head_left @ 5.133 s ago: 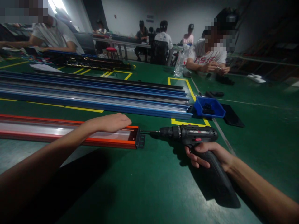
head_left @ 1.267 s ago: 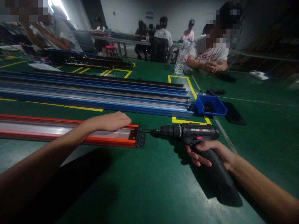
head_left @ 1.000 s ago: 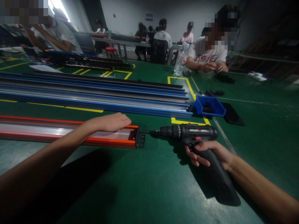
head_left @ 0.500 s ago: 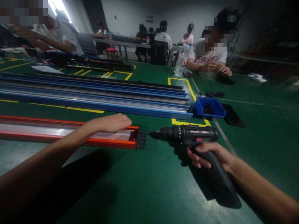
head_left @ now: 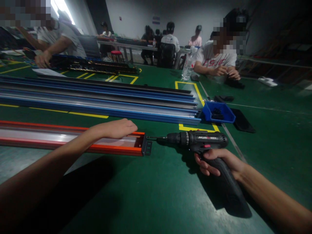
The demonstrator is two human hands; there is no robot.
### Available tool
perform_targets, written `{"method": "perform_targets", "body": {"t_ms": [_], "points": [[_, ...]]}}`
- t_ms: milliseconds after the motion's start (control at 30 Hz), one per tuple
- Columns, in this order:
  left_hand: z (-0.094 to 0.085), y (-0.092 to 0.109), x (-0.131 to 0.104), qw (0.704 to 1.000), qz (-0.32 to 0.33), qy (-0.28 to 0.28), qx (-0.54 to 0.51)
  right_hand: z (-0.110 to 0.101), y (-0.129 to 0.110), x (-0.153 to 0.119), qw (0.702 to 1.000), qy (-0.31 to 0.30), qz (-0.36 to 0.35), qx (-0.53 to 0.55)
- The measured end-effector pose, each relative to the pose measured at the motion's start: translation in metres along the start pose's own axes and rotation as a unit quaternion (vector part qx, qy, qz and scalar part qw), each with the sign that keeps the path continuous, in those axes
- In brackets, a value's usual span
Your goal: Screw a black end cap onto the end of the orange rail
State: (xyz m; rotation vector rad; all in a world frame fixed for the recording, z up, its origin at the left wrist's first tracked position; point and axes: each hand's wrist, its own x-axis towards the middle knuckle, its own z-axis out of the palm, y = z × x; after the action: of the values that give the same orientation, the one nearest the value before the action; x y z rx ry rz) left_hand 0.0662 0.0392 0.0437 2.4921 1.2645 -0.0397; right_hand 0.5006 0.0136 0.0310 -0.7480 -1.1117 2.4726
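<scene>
My right hand (head_left: 212, 164) is wrapped round the handle of a black cordless drill (head_left: 207, 139), a finger near its trigger. The drill lies level, its long bit pointing left and its tip at the end of an orange channel rail (head_left: 117, 150). A black end plate (head_left: 146, 148) with slots closes off that end of the rail. My left hand (head_left: 122, 127) is closed over the rail's far edge, close to the end plate; its fingertips are hidden behind the edge. Whether the bit sits in a screw is too small to tell.
Several blue and black rails (head_left: 122, 105) lie behind the orange one. A blue bin (head_left: 220, 112) with small dark parts stands beside a dark flat object (head_left: 243, 121). Further back are a water bottle (head_left: 187, 66) and co-workers seated round the green table (head_left: 151, 201).
My hands, the drill and the orange rail stay in place. At the far left a co-worker's hand has come down toward the dark rails; the co-worker at right has shifted their hands slightly.
</scene>
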Motion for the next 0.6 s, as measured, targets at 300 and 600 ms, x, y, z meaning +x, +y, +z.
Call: {"method": "perform_targets", "body": {"t_ms": [300,600], "points": [[-0.0009,0.001,-0.0007,1.0,0.011,0.004,0.011,0.0006,-0.0006,0.0004,1.0,-0.004,0.0,0.0],[0.0033,-0.0048,-0.0008,0.999,0.027,0.012,0.015,-0.0012,0.0008,0.0007,1.0,-0.003,0.003,0.005]]}}
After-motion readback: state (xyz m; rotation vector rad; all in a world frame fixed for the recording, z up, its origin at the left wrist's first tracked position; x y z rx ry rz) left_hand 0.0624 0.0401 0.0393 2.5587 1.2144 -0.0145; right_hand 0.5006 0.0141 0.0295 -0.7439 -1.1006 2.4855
